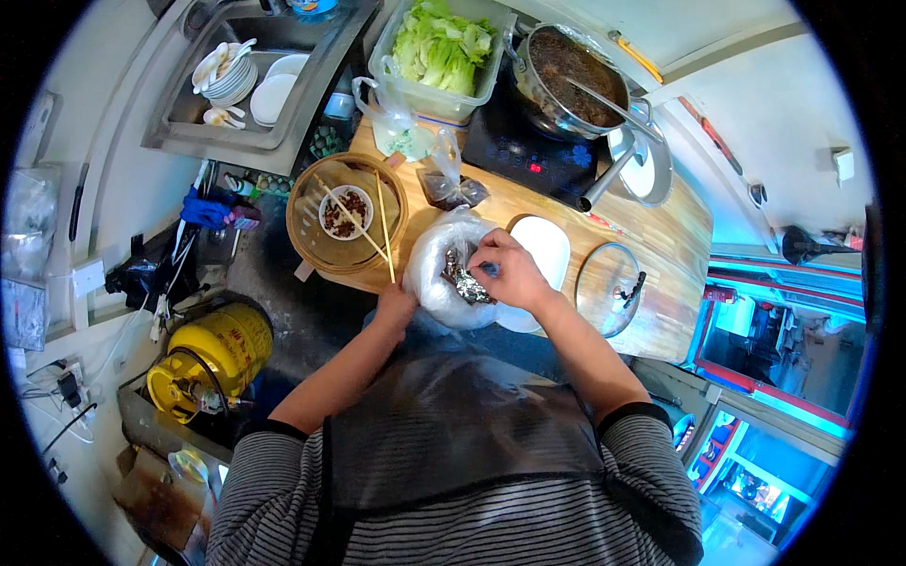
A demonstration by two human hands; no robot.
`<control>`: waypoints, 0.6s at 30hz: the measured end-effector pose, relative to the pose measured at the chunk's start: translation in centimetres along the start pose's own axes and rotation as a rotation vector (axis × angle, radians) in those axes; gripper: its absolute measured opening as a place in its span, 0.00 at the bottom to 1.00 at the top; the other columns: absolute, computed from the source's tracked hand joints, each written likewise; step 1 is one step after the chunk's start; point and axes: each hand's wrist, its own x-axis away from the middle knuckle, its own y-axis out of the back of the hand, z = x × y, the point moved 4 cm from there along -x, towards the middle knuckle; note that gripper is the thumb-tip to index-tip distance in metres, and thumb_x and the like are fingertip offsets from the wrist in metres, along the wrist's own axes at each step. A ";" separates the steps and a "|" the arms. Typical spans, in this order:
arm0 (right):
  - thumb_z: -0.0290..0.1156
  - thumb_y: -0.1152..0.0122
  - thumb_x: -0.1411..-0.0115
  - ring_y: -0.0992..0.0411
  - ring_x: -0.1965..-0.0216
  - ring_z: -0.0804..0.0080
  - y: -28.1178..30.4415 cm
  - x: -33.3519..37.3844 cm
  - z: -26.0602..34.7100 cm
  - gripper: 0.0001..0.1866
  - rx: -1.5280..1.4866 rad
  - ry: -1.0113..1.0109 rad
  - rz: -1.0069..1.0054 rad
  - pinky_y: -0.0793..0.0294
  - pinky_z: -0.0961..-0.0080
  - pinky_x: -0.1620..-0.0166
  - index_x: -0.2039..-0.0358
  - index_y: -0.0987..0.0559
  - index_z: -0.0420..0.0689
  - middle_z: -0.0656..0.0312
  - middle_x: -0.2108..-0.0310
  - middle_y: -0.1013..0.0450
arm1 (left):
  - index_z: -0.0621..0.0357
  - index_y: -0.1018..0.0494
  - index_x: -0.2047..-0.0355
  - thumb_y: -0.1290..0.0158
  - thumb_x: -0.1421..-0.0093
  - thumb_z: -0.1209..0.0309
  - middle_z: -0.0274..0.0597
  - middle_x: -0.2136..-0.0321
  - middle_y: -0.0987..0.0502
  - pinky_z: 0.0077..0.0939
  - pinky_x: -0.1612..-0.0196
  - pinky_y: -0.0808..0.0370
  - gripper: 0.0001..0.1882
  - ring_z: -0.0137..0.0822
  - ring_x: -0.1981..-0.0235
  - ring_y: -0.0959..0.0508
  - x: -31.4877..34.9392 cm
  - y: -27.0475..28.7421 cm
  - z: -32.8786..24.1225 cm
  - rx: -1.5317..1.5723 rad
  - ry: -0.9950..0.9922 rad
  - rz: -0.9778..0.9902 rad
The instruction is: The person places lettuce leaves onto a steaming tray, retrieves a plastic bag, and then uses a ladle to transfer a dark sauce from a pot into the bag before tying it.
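A clear plastic bag [429, 274], bulging and rounded, sits at the front edge of the wooden counter. Inside its mouth is crinkled, shiny silver foil [469, 286]. My right hand [512, 271] reaches in from the right, thumb and fingers pinched at the foil. At the bag's left side, my left hand [395, 307] is curled against its edge; the fingertips are partly hidden. Two wooden chopsticks [384, 219] cross a round bamboo steamer [302, 247], their ends near my left hand. In the steamer stands a white bowl [345, 211] of dark reddish bits.
Behind the bag lies a tied bag of dark liquid [453, 189]. A white plate [543, 250] and glass lid [607, 288] lie right. A pot [574, 80] stands on the induction cooker [528, 156]; lettuce fills a tub [444, 102]. A yellow gas cylinder [222, 349] stands left.
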 end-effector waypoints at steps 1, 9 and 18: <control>0.25 0.39 0.54 0.28 0.63 0.60 0.1 0.0 -0.4 0.06 -0.003 -0.002 0.001 0.27 0.69 0.61 0.72 0.19 0.46 0.56 0.65 0.31 | 0.62 0.28 0.54 0.46 0.44 0.70 0.43 0.61 0.23 0.30 0.56 0.28 0.17 0.37 0.61 0.23 0.9 0.3 -0.9 -0.093 -0.040 -0.058; 0.31 0.44 0.47 0.28 0.64 0.56 -0.2 -2.5 -6.7 0.10 -0.265 -0.312 -0.282 0.28 0.67 0.58 0.66 0.22 0.42 0.51 0.65 0.29 | 0.64 0.29 0.56 0.49 0.44 0.63 0.57 0.61 0.24 0.36 0.54 0.30 0.20 0.50 0.57 0.25 2.7 2.3 -1.7 -0.431 -0.195 -0.207; 0.37 0.39 0.48 0.23 0.68 0.62 0.5 -2.5 -8.1 0.13 -0.164 -0.444 -0.140 0.27 0.71 0.60 0.67 0.19 0.42 0.51 0.71 0.23 | 0.64 0.28 0.62 0.49 0.43 0.63 0.46 0.65 0.23 0.27 0.65 0.27 0.16 0.35 0.67 0.22 7.1 2.7 -4.6 -0.131 0.005 0.017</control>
